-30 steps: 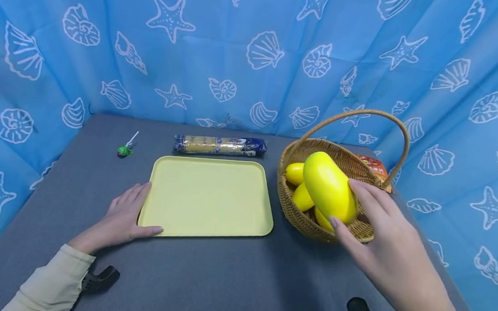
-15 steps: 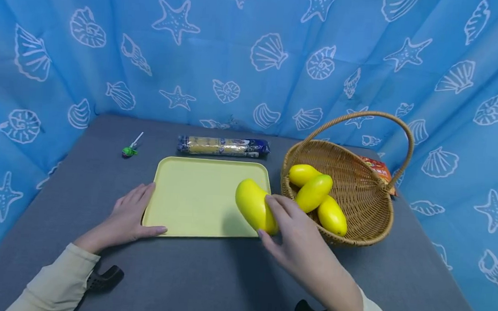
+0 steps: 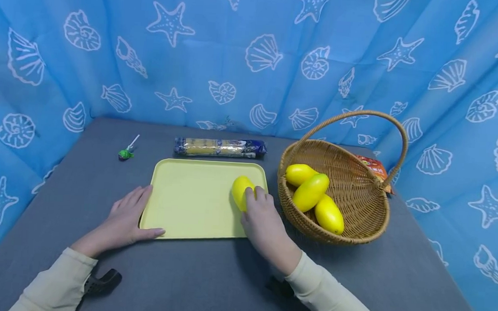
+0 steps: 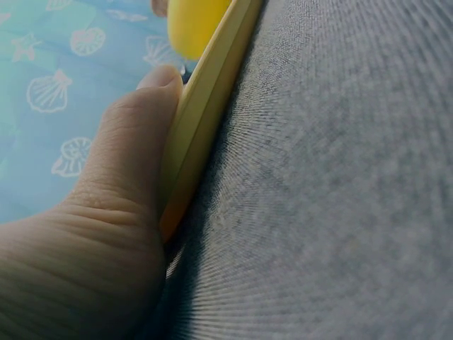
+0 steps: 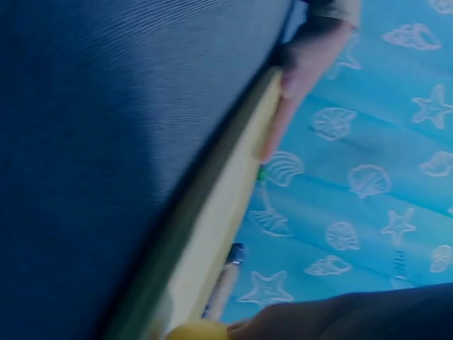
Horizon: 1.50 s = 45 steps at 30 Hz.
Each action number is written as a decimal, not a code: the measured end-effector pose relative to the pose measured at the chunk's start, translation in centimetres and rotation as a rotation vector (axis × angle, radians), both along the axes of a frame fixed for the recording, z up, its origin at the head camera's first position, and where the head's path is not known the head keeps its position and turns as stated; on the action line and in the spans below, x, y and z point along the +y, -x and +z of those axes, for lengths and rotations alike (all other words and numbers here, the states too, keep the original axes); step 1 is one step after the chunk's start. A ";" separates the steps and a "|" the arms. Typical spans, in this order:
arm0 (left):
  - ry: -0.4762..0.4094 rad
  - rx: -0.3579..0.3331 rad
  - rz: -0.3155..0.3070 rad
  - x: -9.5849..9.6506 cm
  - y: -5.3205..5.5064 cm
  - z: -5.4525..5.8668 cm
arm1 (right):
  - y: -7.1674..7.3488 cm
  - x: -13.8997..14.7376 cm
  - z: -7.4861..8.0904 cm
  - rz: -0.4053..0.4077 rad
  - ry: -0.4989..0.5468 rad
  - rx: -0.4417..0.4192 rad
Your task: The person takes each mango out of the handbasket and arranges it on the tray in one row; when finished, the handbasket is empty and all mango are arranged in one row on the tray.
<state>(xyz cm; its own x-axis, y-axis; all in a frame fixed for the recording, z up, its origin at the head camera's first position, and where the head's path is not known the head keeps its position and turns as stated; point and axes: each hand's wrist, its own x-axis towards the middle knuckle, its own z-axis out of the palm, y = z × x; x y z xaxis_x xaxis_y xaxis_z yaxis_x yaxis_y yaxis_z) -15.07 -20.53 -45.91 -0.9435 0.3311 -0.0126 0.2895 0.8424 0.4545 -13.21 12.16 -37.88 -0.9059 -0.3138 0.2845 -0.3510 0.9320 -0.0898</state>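
Observation:
A yellow mango [image 3: 241,192] is in the grip of my right hand [image 3: 266,224], low over the right part of the pale yellow tray [image 3: 191,199]. Whether the fruit touches the tray surface is hard to tell. My left hand [image 3: 123,219] rests against the tray's left side, its thumb [image 4: 134,127] lying straight along the front rim. To the right stands a wicker basket [image 3: 356,198] with a tall handle, holding several mangoes [image 3: 310,192] on its left side. In the right wrist view, only a bit of the held mango [image 5: 198,330] shows at the bottom.
Behind the tray lies a long blue-and-clear packet [image 3: 221,147]. A green-wrapped lollipop [image 3: 126,154] is at the back left. Part of a red snack bag [image 3: 373,166] shows behind the basket. A blue shell-print curtain [image 3: 220,55] surrounds the grey table [image 3: 192,279].
My right hand has carried the mango from over the basket leftward and down to the tray. My left hand has stayed at the tray's left edge.

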 end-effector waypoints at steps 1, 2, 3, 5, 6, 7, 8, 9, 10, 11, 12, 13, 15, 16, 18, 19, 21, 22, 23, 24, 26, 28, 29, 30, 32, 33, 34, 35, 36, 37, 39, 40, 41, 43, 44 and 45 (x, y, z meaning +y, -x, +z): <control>-0.002 -0.001 0.000 0.0 0.0 0.0 | 0.2 -0.2 -0.3 -0.015 -0.019 0.015; -0.003 -0.001 -0.001 0.1 0.0 0.1 | 0.4 -0.3 -0.6 -0.030 -0.039 0.034; -0.006 -0.002 -0.002 0.1 0.0 0.1 | 0.7 -0.4 -0.9 -0.047 -0.060 0.057; -0.007 -0.003 -0.004 0.2 0.0 0.1 | 1.0 -0.6 -1.3 -0.073 -0.097 0.103; -0.007 -0.004 -0.004 0.2 0.0 0.1 | 1.2 -0.6 -1.5 -0.085 -0.110 0.123; -0.006 -0.005 -0.004 0.2 -0.1 0.1 | 1.4 -0.7 -1.6 -0.096 -0.122 0.138; -0.005 -0.004 -0.004 0.2 -0.1 0.1 | 1.6 -0.7 -1.7 -0.103 -0.125 0.153; -0.006 -0.005 -0.004 0.2 -0.1 0.1 | 1.9 -0.7 -1.8 -0.108 -0.129 0.164; -0.007 -0.004 -0.004 0.1 -0.1 0.2 | 2.1 -0.8 -1.9 -0.114 -0.133 0.171; -0.009 -0.005 -0.003 0.1 -0.2 0.2 | 2.3 -0.8 -2.0 -0.120 -0.137 0.176; -0.010 -0.004 -0.004 0.1 -0.2 0.2 | 2.5 -0.8 -2.1 -0.128 -0.145 0.178; -0.013 -0.003 -0.004 0.0 -0.2 0.2 | 2.8 -0.9 -2.1 -0.134 -0.152 0.177; -0.015 -0.006 -0.002 0.0 -0.2 0.2 | 3.2 -0.9 -2.2 -0.147 -0.150 0.158; -0.016 -0.007 0.000 0.0 -0.2 0.2 | 3.3 -0.9 -2.3 -0.154 -0.142 0.143; -0.014 -0.011 0.001 0.0 -0.2 0.2 | 3.6 -0.9 -2.3 -0.169 -0.114 0.103; -0.014 -0.014 0.002 0.0 -0.2 0.1 | 3.7 -0.9 -2.3 -0.174 -0.097 0.084; -0.013 -0.020 0.005 0.1 -0.2 0.1 | 3.8 -0.9 -2.3 -0.181 -0.075 0.047; -0.013 -0.021 0.005 0.1 -0.3 0.1 | 3.8 -0.9 -2.3 -0.182 -0.065 0.031; -0.012 -0.022 0.006 0.1 -0.3 0.1 | 3.8 -0.9 -2.2 -0.184 -0.061 0.019; -0.012 -0.023 0.007 0.1 -0.3 0.1 | 3.8 -0.8 -2.2 -0.184 -0.059 0.010; -0.013 -0.019 0.009 0.1 -0.3 0.1 | 3.7 -0.8 -2.1 -0.183 -0.056 -0.003; -0.013 -0.015 0.009 0.1 -0.3 0.1 | 3.7 -0.9 -2.0 -0.183 -0.046 -0.008; -0.014 -0.013 0.008 0.1 -0.3 0.1 | 3.6 -0.9 -1.9 -0.183 -0.045 -0.003; -0.015 -0.010 0.007 0.1 -0.3 0.1 | 3.6 -0.9 -1.9 -0.184 -0.044 0.001; -0.013 -0.007 0.005 0.1 -0.3 0.1 | 3.6 -1.0 -2.0 -0.186 -0.051 0.014; -0.014 -0.006 0.004 0.1 -0.3 0.1 | 3.6 -1.0 -2.0 -0.187 -0.056 0.024; -0.014 -0.003 0.001 0.1 -0.3 0.2 | 3.6 -1.0 -2.1 -0.188 -0.062 0.037; -0.015 -0.001 0.000 0.1 -0.4 0.2 | 3.6 -1.0 -2.2 -0.188 -0.066 0.050; -0.015 0.001 -0.002 0.1 -0.4 0.2 | 3.6 -1.0 -2.3 -0.190 -0.068 0.059; -0.016 0.002 -0.003 0.1 -0.4 0.3 | 3.6 -1.0 -2.3 -0.190 -0.071 0.069; -0.018 0.005 -0.004 0.1 -0.4 0.3 | 3.5 -0.9 -2.4 -0.186 -0.076 0.093; -0.017 0.006 -0.004 0.1 -0.4 0.3 | 3.5 -0.9 -2.4 -0.185 -0.077 0.098; -0.017 0.006 -0.003 0.1 -0.4 0.3 | 3.6 -0.9 -2.4 -0.185 -0.085 0.101; -0.016 0.005 -0.002 0.1 -0.4 0.2 | 3.5 -0.9 -2.4 -0.185 -0.102 0.101; -0.015 0.006 -0.002 0.1 -0.4 0.2 | 3.5 -0.9 -2.4 -0.185 -0.109 0.100; -0.014 0.005 -0.001 0.0 -0.3 0.1 | 3.5 -0.8 -2.3 -0.185 -0.113 0.098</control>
<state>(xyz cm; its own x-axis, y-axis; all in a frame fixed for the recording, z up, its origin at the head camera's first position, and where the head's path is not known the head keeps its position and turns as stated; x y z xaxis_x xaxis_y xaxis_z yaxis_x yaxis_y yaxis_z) -14.74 -20.48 -45.80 -0.9431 0.3325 -0.0030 0.2931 0.8354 0.4650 -16.72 11.32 -40.20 -0.9208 -0.1801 0.3460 -0.1756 0.9835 0.0446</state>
